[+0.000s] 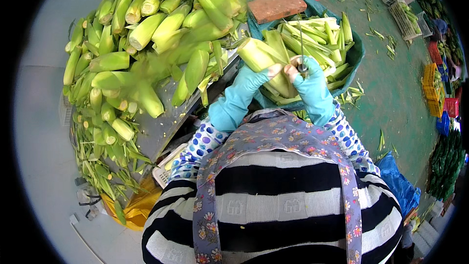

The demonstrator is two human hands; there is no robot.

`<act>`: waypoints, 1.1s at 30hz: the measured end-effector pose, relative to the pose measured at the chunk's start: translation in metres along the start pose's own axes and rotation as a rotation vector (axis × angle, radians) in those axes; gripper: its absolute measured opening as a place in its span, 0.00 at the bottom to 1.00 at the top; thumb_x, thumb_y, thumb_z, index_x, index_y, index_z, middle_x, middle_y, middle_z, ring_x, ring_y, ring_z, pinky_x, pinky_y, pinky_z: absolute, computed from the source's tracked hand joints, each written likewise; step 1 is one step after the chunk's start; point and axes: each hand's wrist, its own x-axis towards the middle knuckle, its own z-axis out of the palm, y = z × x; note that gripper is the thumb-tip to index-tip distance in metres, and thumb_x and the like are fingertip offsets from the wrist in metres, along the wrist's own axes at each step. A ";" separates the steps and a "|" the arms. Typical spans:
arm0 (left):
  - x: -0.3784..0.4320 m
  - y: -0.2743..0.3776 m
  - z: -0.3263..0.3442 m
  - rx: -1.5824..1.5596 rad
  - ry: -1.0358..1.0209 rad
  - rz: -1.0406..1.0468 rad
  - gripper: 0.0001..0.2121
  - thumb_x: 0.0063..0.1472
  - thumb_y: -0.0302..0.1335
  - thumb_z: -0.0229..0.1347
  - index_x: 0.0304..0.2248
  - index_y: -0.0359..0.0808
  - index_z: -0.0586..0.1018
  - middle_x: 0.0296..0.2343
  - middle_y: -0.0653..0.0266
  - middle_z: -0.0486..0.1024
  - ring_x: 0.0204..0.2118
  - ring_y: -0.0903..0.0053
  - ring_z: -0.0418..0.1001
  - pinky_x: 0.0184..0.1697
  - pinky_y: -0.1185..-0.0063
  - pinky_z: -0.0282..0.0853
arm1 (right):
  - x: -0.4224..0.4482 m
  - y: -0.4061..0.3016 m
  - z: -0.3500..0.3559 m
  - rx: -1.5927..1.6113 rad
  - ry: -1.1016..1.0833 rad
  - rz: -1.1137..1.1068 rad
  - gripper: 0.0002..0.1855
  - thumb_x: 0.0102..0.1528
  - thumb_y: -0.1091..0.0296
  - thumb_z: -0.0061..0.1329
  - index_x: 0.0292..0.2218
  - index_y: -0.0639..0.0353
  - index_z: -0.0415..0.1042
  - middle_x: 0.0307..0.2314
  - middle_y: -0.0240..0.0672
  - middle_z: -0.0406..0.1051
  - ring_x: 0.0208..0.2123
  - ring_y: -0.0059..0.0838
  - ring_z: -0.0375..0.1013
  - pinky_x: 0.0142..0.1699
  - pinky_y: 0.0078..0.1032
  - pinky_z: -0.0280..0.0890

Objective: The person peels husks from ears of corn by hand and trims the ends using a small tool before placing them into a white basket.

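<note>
My left hand (253, 80), in a turquoise glove with bare fingertips, grips an ear of corn (258, 55) that still wears pale green husk. Close beside it, my right hand (309, 77), gloved alike, is closed around the dark handle of a knife (302, 44). The thin blade points away from me. The right thumb and fingers also touch a husk leaf of the same ear. Beneath both hands a green woven sack (357, 66) stands open, filled with stripped corn husks (318, 36). How much of the ear my left palm covers is hidden.
Many unshucked corn ears (150, 33) are heaped on the metal table (154, 128) at left. A brick (277, 6) lies at the sack's far rim. Crates of corn (403, 14), yellow crates (432, 88) and a blue plastic sheet (397, 183) are on the right.
</note>
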 end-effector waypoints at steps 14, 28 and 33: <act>0.003 0.007 -0.028 -0.062 0.041 0.149 0.29 0.49 0.23 0.64 0.51 0.30 0.67 0.45 0.60 0.73 0.48 0.72 0.71 0.52 0.75 0.68 | 0.031 -0.005 -0.079 -0.273 0.286 0.012 0.24 0.57 0.63 0.53 0.53 0.60 0.66 0.38 0.34 0.73 0.35 0.21 0.72 0.40 0.20 0.70; -0.009 0.027 -0.005 0.365 -0.117 0.015 0.34 0.44 0.22 0.68 0.51 0.33 0.68 0.44 0.63 0.73 0.46 0.75 0.71 0.50 0.75 0.69 | 0.032 0.003 -0.024 0.455 0.082 0.454 0.13 0.58 0.59 0.47 0.38 0.59 0.72 0.23 0.31 0.71 0.15 0.19 0.63 0.19 0.16 0.58; -0.013 0.015 -0.004 -0.024 0.057 0.019 0.29 0.49 0.31 0.67 0.49 0.34 0.70 0.41 0.64 0.73 0.44 0.77 0.72 0.48 0.76 0.70 | 0.024 0.004 -0.015 0.539 0.060 0.353 0.13 0.60 0.63 0.45 0.42 0.61 0.70 0.27 0.29 0.71 0.17 0.18 0.62 0.23 0.17 0.62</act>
